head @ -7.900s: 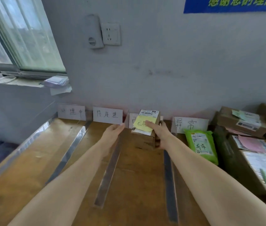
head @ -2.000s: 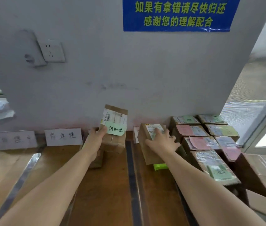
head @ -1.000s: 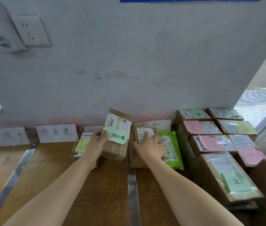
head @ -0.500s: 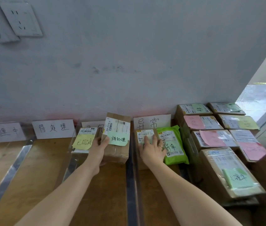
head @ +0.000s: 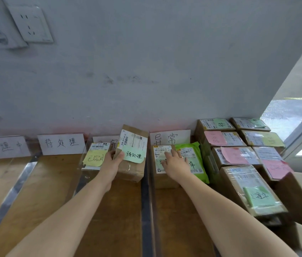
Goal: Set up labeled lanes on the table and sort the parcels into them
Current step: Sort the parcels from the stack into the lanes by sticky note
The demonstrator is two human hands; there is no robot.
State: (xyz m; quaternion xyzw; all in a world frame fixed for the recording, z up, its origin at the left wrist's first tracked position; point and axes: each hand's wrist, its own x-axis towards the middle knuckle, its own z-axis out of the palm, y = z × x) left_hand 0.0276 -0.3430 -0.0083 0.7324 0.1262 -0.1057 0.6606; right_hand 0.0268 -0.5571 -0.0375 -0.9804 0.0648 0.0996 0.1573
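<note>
Grey plaster wall (head: pixel 146 71) fills the upper half of the frame, and a wooden table (head: pixel 53 182) runs along its foot. Shiny strips (head: pixel 145 201) cross the tabletop from the bottom edge towards the wall and split it into lanes. At the right edge sits a pile of parcels (head: pixel 246 186) bearing pink, yellow and green notes.

Near centre, a brown carton (head: pixel 133 169) is tipped up in the third lane from the left. The left hand (head: pixel 112 164) grasps its left edge, thumb on the front face. I cannot tell whether its base touches the table. To its right, across a strip, a second carton (head: pixel 163 180) lies in the rightmost lane with the right hand (head: pixel 176 164) resting flat on top, fingers straight. A green mailer (head: pixel 198 169) lies just beside it. Left of the held carton lies a flat parcel (head: pixel 95 158) with a yellow note.

Four handwritten paper cards (head: pixel 62 143) lean against the wall, one per lane. A green note (head: pixel 134 154) is stuck on the held carton. A socket (head: pixel 31 25) sits at upper left.
</note>
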